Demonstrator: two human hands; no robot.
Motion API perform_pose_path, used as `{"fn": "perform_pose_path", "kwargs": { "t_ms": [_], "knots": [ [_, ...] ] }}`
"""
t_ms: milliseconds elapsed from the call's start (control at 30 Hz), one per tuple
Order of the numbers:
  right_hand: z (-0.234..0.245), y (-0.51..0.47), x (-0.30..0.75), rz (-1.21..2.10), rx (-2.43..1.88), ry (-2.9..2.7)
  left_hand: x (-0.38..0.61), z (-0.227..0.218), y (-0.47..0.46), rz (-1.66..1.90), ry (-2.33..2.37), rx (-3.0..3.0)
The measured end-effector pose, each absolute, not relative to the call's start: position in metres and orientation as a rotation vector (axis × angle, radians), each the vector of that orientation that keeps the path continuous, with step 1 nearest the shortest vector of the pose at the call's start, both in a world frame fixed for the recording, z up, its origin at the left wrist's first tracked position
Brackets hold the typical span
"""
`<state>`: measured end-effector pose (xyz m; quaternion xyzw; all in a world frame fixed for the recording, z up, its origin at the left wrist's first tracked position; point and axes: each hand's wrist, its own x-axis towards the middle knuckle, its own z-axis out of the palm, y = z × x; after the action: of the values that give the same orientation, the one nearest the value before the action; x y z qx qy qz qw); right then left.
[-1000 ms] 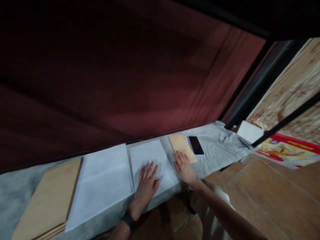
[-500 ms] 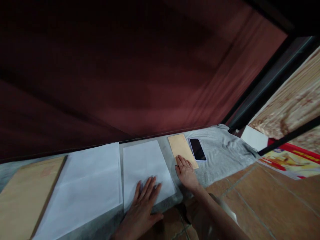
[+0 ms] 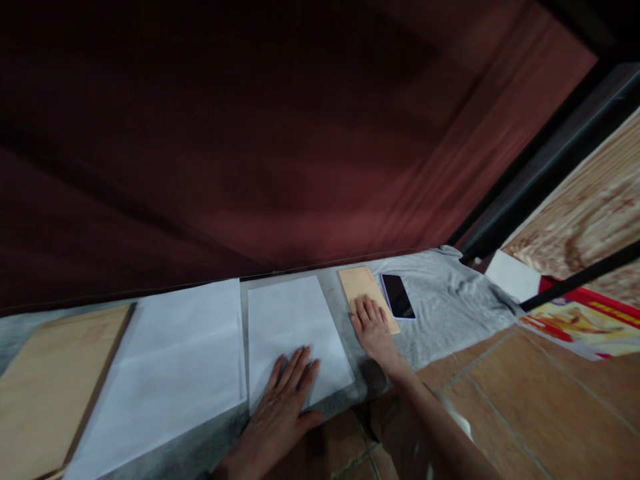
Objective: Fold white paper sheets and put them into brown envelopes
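My left hand [image 3: 286, 392] lies flat, fingers stretched out, on the near part of a white sheet of paper [image 3: 295, 310]. Under the fingers of my right hand [image 3: 373, 329] is a small tan envelope [image 3: 357, 283], its near part covered by them; the fingers lie extended on its surface. A smartphone [image 3: 399, 296] with a dark screen and pale purple edge lies just right of the envelope. Left of the sheet is a larger white stack of paper [image 3: 175, 367]. At the far left lies a big brown envelope [image 3: 55, 380].
A grey cloth [image 3: 445, 307] covers the narrow surface under these things. Behind it rises a dark red fabric panel [image 3: 300, 167]. To the right are a black metal bar [image 3: 585, 275], a white box [image 3: 513, 275] and a red-and-yellow printed package [image 3: 590, 319] above the tiled floor [image 3: 530, 387].
The right hand has slid slightly farther up the small envelope. My left hand remains on the sheet, a little nearer its lower edge. The view has shifted slightly.
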<state>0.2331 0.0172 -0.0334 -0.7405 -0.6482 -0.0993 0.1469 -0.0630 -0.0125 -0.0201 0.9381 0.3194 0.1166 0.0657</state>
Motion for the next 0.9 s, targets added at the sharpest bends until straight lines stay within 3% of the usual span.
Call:
{"fn": "perform_pose_path", "kwargs": {
  "t_ms": [633,900],
  "knots": [
    [-0.037,0.021,0.244,-0.218,-2.107,-1.905,-0.067,-0.005,-0.013,0.358,0.968,2.791],
    [-0.015,0.008,0.203,0.356,-1.602,-2.014,-0.059,0.008,-0.013,0.376,1.001,2.756]
  ]
}}
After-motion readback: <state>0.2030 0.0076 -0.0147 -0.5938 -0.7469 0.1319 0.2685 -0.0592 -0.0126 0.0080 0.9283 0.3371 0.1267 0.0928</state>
